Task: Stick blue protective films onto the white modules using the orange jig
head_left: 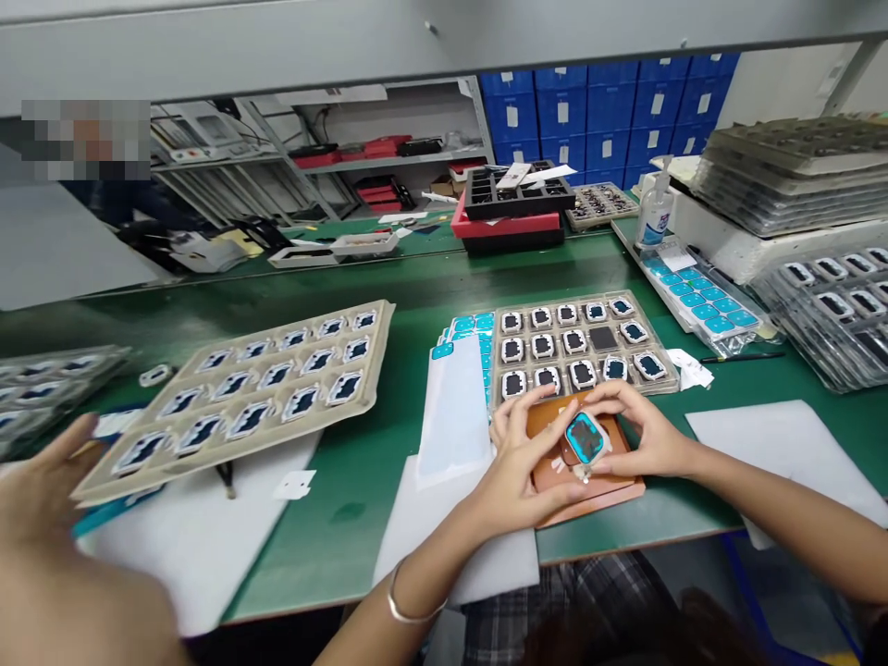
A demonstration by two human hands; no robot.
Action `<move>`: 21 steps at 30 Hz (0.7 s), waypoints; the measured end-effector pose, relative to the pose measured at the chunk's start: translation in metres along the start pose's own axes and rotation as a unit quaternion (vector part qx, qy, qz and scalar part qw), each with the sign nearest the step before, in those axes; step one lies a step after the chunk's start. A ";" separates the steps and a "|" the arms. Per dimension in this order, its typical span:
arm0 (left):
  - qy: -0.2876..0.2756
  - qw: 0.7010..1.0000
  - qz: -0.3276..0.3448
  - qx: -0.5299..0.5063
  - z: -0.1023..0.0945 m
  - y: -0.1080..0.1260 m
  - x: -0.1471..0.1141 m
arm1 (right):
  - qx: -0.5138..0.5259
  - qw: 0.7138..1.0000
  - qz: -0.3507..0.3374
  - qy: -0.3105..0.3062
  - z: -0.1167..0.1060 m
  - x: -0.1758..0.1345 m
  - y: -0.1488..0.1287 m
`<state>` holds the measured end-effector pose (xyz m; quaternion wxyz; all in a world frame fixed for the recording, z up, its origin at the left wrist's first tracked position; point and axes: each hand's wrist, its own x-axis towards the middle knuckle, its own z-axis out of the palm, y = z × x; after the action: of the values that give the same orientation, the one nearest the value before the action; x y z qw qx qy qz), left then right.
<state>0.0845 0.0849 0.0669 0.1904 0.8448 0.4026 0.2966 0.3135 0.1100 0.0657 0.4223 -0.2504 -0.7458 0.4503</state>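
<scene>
In the head view, a small square watch-like piece with a bright blue rim (586,437) is held tilted above a brown block (555,472). My right hand (648,435) grips its right side between thumb and fingers. My left hand (520,462), with a silver bangle at the wrist, has its forefinger and thumb around the left side. Just behind my hands lies a tray of white-framed dark pieces (670,377). Left of it is a stack of blue-faced sheets (484,324), partly under a white sheet (450,412).
A co-worker's blurred hand (42,527) is at the left, by a tilted beige tray (378,370) of similar pieces. Stacked trays (783,176), a pump bottle (653,213) and blue-faced parts (708,301) stand right. A black and red box stack (513,208) sits behind.
</scene>
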 end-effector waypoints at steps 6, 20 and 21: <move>0.214 0.949 -0.201 0.112 -0.023 -0.054 0.009 | 0.144 0.986 0.077 -0.037 -0.009 0.000 -0.002; 0.254 0.893 0.277 0.250 -0.015 -0.004 0.006 | -0.275 0.939 -0.203 0.039 -0.004 -0.003 -0.030; 0.239 0.887 0.303 0.253 -0.013 0.000 0.005 | -0.277 0.937 -0.207 0.039 -0.003 -0.003 -0.031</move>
<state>0.0781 0.0896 0.0785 -0.2308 0.8489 0.2221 0.4204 0.3180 0.0945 0.0920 0.4490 -0.2149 -0.8592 0.1182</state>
